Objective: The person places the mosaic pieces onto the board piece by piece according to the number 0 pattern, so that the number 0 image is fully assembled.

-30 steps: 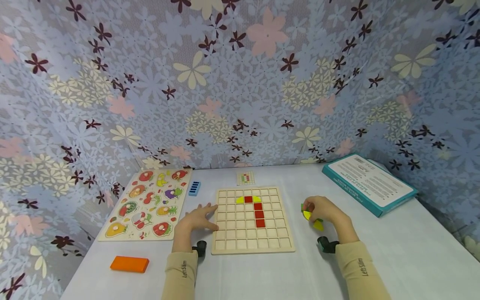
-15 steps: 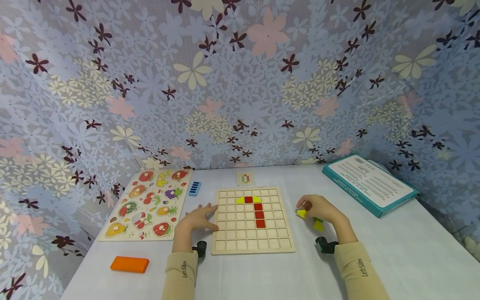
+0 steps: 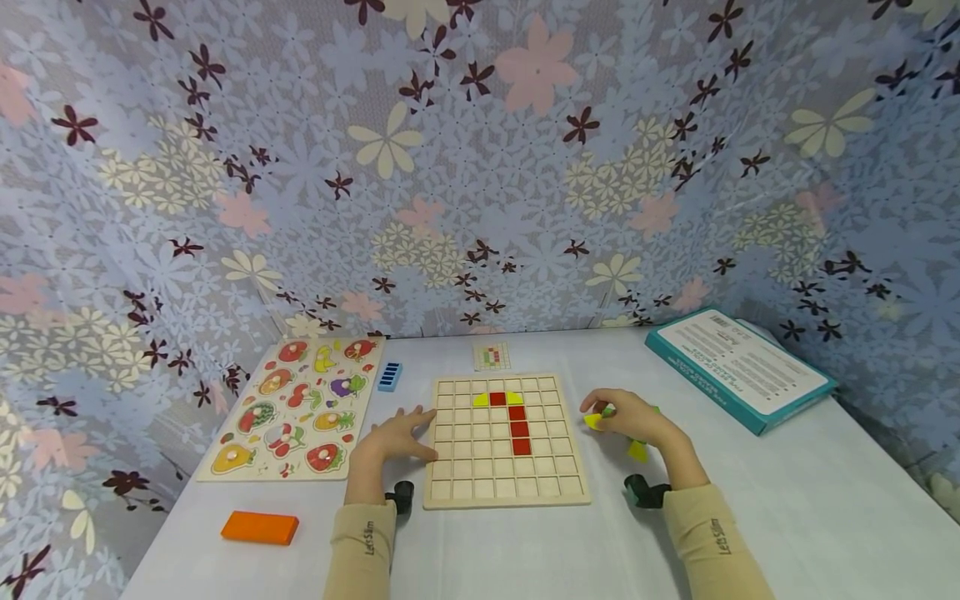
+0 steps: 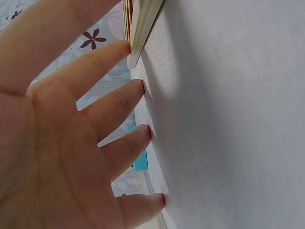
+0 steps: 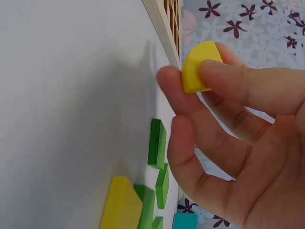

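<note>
In the head view my right hand [image 3: 633, 415] is just right of the wooden grid board [image 3: 455, 490]. It pinches a yellow quarter-round block [image 5: 196, 69] between thumb and fingers, raised off the table in the right wrist view. Below that hand lie several green blocks [image 5: 156, 143] and another yellow block [image 5: 121, 205]. My left hand [image 3: 393, 435] has its fingers spread, with thumb and a fingertip against the board's left edge. Red square blocks [image 3: 519, 430] form a column on the grid, and one more red sits in the top row between two yellow pieces [image 3: 481, 400].
Behind the board lies a small pattern card [image 3: 492, 357]. A fruit puzzle board [image 3: 247, 467] and a small blue block-like item [image 3: 389, 377] are at left, an orange bar [image 3: 259, 528] nearer. A teal box [image 3: 742, 367] lies at the back right.
My right hand has lifted the yellow quarter-round block from the loose pieces and moved left towards the board. My left hand stays at the board's edge.
</note>
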{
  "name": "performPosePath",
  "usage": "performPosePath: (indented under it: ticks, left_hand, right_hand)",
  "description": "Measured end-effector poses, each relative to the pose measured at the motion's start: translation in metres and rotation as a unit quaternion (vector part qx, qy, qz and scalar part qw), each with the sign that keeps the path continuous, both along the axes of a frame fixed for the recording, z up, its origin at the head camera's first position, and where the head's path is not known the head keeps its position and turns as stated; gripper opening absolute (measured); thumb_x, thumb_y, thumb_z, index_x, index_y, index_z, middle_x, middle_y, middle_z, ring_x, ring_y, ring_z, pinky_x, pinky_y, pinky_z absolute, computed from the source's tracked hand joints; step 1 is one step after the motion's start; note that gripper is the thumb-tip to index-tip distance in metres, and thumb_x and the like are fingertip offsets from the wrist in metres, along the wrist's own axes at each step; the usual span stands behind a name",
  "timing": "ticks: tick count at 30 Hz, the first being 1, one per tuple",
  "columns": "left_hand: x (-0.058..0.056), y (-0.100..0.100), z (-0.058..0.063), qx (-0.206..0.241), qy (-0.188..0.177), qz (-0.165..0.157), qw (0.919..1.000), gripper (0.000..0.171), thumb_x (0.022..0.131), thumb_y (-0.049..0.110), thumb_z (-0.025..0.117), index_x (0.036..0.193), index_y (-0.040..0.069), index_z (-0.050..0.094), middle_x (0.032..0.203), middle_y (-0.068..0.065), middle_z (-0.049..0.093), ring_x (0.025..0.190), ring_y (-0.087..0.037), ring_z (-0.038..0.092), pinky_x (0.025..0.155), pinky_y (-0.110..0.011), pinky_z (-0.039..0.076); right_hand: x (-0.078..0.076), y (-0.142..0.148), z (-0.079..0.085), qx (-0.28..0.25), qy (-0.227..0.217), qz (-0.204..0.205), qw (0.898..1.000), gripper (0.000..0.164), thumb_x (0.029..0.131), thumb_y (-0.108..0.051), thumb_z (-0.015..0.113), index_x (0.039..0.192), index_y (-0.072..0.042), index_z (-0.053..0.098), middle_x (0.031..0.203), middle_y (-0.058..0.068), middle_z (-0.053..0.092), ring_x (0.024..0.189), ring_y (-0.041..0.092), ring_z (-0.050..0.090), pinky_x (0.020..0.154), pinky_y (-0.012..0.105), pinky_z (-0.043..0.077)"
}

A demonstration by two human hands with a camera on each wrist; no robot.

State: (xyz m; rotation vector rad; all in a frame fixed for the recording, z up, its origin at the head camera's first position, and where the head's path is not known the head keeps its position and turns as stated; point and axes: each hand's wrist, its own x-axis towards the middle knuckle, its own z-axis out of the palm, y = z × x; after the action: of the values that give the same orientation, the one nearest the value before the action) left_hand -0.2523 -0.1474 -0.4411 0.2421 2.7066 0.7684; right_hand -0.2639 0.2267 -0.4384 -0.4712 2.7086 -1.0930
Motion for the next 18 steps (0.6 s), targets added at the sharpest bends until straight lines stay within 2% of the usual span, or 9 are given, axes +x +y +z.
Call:
performPosePath:
  ticks: [9,15,18]
  left_hand:
    - [-0.001,0.000,-0.001,-0.001,0.002,-0.003,1.0000,0.076,0.074,0.029,0.075,0.140,0.014,0.041,0.149,-0.014,0.028,0.138,-0.041,0.012,0.103,-0.070,0.002]
    - [0.000,-0.001,-0.001,0.000,0.004,-0.005,1.0000,0.076,0.074,0.029,0.075,0.140,0.014,0.041,0.149,-0.014,0.028,0.138,-0.042,0.012,0.102,-0.071,0.002]
    - [0.000,-0.001,-0.002,0.000,0.007,-0.007,1.0000,0.076,0.074,0.029,0.075,0.140,0.013,0.041,0.149,-0.015,0.028,0.138,-0.042,0.013,0.102,-0.072,0.002]
  right_hand:
    - [0.001,-0.014,0.001,0.005,0.025,0.017,1.000,0.025,0.078,0.004,0.065,0.100,-0.007,0.061,0.092,0.006,0.061,0.083,0.020,0.058,0.073,0.034,0.052]
    - [0.003,-0.029,0.001,-0.020,0.016,0.008,1.000,0.021,0.075,0.004,0.069,0.091,-0.007,0.060,0.088,0.003,0.064,0.083,0.018,0.059,0.075,0.035,0.052]
    - [0.004,-0.035,0.000,-0.027,0.026,0.020,0.999,0.017,0.076,0.004,0.068,0.087,-0.006,0.060,0.085,0.002,0.064,0.080,0.016,0.058,0.073,0.033,0.052]
